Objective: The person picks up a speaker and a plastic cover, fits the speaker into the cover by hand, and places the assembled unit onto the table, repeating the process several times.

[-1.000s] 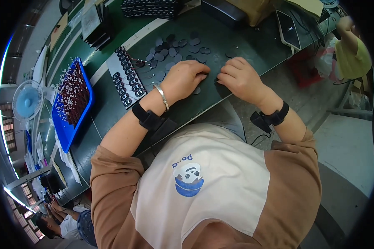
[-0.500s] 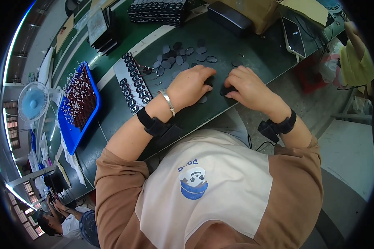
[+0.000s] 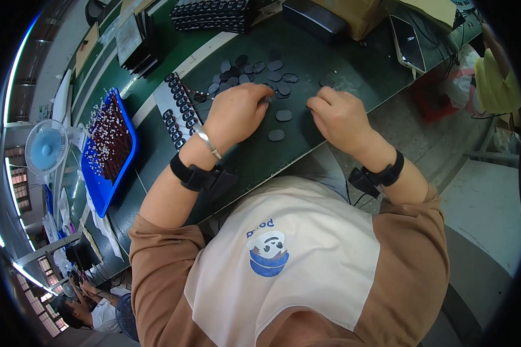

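My left hand [image 3: 237,113] is at the near edge of a loose pile of dark oval pieces [image 3: 241,60], thumb and forefinger closed on what looks like one grey oval piece, mostly hidden. To its right, two flat oval pieces [image 3: 283,115] lie apart on the dark green table. My right hand [image 3: 341,118] hovers over the table beyond them, fingers curled and pinched together; a dark speck shows at the fingertips, too small to name. Left of my left wrist sits a pale board [image 3: 167,104] bearing rows of black oval parts, with thin wires by its edge.
A blue tray [image 3: 132,151] of dark red wires with white ends stands at the left, near a fan [image 3: 46,147]. Stacked black parts [image 3: 211,16], a black case [image 3: 315,20] and a cardboard box [image 3: 359,14] line the far side. A phone [image 3: 407,43] lies at the right.
My left hand has moved left, away from my right hand, and the two flat oval pieces now show between them. The right hand has shifted slightly left, its fingers lifted from a dark piece.
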A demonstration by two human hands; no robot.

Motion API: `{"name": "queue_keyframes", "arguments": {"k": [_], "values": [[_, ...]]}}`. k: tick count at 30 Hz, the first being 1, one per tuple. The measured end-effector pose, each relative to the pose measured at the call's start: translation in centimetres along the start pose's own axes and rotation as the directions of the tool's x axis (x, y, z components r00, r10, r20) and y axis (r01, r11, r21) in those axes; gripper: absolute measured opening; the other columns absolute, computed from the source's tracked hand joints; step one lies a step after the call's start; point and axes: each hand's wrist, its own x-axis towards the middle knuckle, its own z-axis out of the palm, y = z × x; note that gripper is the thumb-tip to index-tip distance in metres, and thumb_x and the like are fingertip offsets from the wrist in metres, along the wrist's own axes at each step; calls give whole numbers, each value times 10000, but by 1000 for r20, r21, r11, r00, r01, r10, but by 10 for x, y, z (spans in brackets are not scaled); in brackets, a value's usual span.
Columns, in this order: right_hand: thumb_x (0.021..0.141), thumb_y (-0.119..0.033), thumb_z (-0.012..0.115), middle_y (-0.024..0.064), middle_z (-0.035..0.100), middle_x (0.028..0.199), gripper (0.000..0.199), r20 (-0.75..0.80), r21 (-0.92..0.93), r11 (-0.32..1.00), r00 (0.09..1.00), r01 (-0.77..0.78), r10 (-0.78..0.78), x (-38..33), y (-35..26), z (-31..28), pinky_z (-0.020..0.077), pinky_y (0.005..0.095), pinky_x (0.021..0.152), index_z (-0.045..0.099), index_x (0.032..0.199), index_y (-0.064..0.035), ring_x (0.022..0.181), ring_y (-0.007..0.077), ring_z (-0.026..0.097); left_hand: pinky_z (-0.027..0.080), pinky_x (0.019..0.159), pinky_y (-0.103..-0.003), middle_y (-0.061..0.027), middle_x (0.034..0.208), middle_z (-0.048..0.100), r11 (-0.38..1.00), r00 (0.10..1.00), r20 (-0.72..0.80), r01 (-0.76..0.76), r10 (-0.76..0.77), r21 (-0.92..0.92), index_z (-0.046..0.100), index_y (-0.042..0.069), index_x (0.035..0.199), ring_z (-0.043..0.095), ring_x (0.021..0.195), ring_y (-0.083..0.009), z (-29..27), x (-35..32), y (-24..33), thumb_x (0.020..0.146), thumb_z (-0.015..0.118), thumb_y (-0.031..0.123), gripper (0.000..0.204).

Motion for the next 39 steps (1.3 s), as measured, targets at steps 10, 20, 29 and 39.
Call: {"name": "queue_keyframes", "arguments": {"k": [10,20,29,39], "values": [[664,-86,686,89,552,853,294,119,100,978,978,-185,173,11,-12,3,488,375,619,585,940,-69,737,287,599,451,754,-354,-73,838,639,924,985,-84,-114,154,366,693,83,902,581,811,-263,18,18,-2,724,706,157,193],[661,-125,723,93,574,894,305,166,272,939,971,-211,170,21,8,-14,491,375,698,616,934,-45,797,271,596,437,694,-323,-24,725,622,737,912,104,-384,397,556,681,125,661,592,782,-196,13,31,-5,712,616,154,87],[695,-134,667,100,606,863,157,174,20,994,979,107,-109,69,46,20,493,404,752,673,836,-66,808,307,598,439,715,-323,-39,743,634,671,872,294,-489,391,558,678,118,716,606,788,-204,6,37,0,737,582,153,105],[724,-111,614,157,650,828,119,330,18,999,943,28,-33,76,45,21,499,415,726,681,799,-46,806,338,625,421,799,-369,-59,831,664,846,877,375,-426,299,321,671,108,880,621,849,-240,11,49,-2,890,512,264,223]]}}
